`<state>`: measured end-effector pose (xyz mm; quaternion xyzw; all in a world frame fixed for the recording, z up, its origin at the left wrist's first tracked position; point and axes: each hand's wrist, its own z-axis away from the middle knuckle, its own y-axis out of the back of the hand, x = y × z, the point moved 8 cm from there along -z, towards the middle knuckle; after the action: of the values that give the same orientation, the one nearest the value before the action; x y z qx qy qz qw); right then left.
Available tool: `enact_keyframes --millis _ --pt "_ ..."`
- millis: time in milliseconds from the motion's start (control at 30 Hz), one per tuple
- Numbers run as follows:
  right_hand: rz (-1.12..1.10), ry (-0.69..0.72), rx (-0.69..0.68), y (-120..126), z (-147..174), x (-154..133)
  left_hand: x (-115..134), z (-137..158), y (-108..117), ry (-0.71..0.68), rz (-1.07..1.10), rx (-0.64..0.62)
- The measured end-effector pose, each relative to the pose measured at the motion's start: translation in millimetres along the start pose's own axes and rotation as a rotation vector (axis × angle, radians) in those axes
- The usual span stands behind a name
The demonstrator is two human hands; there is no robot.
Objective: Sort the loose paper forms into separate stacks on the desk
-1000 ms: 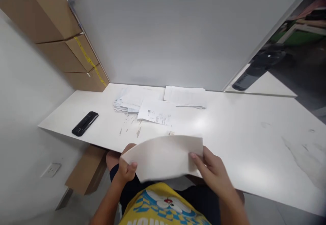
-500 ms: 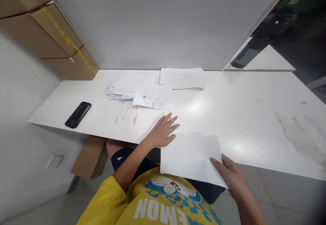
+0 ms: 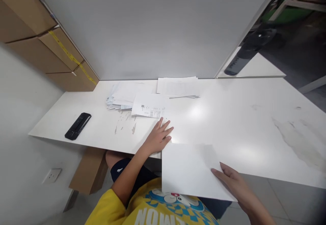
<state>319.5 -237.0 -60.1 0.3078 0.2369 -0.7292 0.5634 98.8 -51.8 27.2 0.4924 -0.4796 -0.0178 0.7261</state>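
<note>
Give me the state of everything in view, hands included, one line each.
Left hand: open, fingers spread, palm down
Right hand: grip shut on the white paper's right side
White paper: upper face blank, reaching past the desk's near edge
Printed sheet: print side up
Left paper stack: uneven
Rear paper stack: edges not aligned
Black device: lying flat
Wall socket: nothing plugged in
Desk: stained in places

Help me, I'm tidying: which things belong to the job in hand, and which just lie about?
Job: white sheet, gripped by the right hand; left hand beside it; probably the printed papers.
Apparently lying about: black phone-like device; cardboard boxes.
</note>
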Motion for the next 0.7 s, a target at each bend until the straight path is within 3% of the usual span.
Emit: enact_keyframes --millis 167,400,567,700 --pt "0.076 0.061 -0.059 -7 -1 -19 -15 -11 1 -0.021 0.226 -0.033" --pt "0.207 0.14 -0.04 -13 -4 -29 -24 -17 4 -0.037 0.432 -0.006" --pt "0.335 0.158 -0.013 -2 -12 -23 -26 -15 12 -0.011 0.549 0.064" --pt "0.255 0.125 0.072 9 -12 -17 -24 -12 5 -0.013 0.497 0.038"
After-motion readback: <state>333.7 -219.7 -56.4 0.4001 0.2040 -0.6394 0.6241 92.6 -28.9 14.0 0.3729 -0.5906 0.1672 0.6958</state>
